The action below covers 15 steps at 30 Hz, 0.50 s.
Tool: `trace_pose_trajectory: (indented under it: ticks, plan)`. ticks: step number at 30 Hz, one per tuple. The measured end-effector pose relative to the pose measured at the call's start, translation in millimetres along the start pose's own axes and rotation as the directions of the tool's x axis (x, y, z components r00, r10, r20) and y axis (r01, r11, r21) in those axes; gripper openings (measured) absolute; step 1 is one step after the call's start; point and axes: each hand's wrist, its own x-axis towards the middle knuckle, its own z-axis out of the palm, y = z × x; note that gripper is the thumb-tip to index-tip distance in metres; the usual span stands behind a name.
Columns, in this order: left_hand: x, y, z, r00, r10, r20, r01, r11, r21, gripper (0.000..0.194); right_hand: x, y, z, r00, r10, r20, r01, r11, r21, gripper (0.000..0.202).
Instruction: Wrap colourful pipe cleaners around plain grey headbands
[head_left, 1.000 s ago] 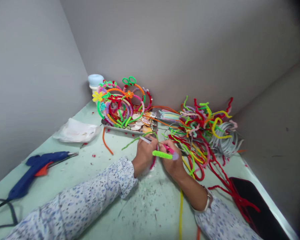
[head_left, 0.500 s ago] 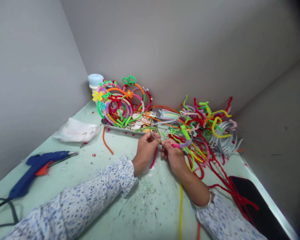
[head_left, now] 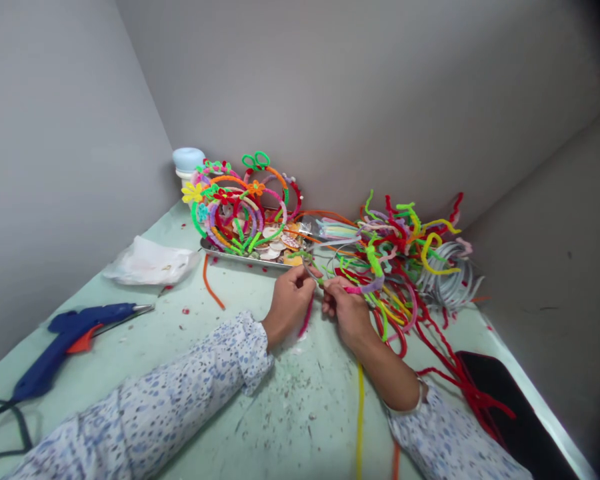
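Observation:
Over the middle of the table my left hand (head_left: 289, 301) is closed in a pinch on the bare grey end of a thin headband (head_left: 373, 287). The band's right part is wrapped in green, purple and pink pipe cleaner. Close beside it my right hand (head_left: 347, 312) pinches the same headband where a green pipe cleaner (head_left: 320, 281) winds round it. The fingertips of both hands nearly meet and partly hide the winding. A magenta pipe cleaner (head_left: 307, 319) hangs down beside my left hand.
Behind the hands, a metal tray (head_left: 245, 257) holds finished headbands (head_left: 240, 207) and flat pieces. Loose pipe cleaners (head_left: 395, 247) and grey bands (head_left: 450, 277) lie right, near a black phone (head_left: 510, 400). A blue glue gun (head_left: 70, 340) and plastic bag (head_left: 150, 261) lie left.
The loose green pipe cleaner end by my left fingers has swung round and shows shorter. Both hands stay almost in place on the headband. The view has shifted slightly.

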Motion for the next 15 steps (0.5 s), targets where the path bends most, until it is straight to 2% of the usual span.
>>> trace_pose_trajectory:
  ticks: [3, 9, 15]
  plan:
    - [0.3, -1.1, -1.4, 0.999, 0.052, 0.009, -0.052, 0.996, 0.071, 0.021, 0.4, 1.4, -0.8, 1.000, -0.018, -0.002, 0.018, 1.000, -0.004, 0.014]
    - [-2.3, 4.1, -2.4, 0.997, 0.062, 0.049, -0.067, 0.992, 0.106, 0.019, 1.8, 3.1, -1.0, 0.999, -0.032, 0.003, 0.031, 0.999, 0.018, 0.014]
    - [-0.5, 4.1, -2.8, 0.995, 0.098, 0.024, -0.100, 0.981, 0.169, 0.022, 0.4, 1.7, -0.1, 0.999, -0.040, 0.000, 0.040, 0.999, -0.002, 0.018]
